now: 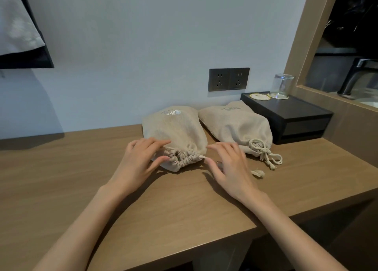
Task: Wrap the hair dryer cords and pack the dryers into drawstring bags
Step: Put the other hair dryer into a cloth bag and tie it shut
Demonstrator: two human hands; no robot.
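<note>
Drawstring bag, beige and bulging, lies on the wooden desk near the wall, its gathered mouth turned toward the person and drawn nearly closed. The left hand rests at the left side of this mouth, fingers spread and relaxed, fingertips touching the cloth and gripping nothing. The right hand hovers just right of the mouth with fingers likewise spread and fairly straight; the loose cord runs from the mouth under this hand, and its frayed end lies on the desk beyond (no finger is seen curled round it). A second bag lies just beside the first, to the right, its cord tied in a bow. Behind it stands a black box bearing an upturned glass; a double wall socket sits above.
</note>
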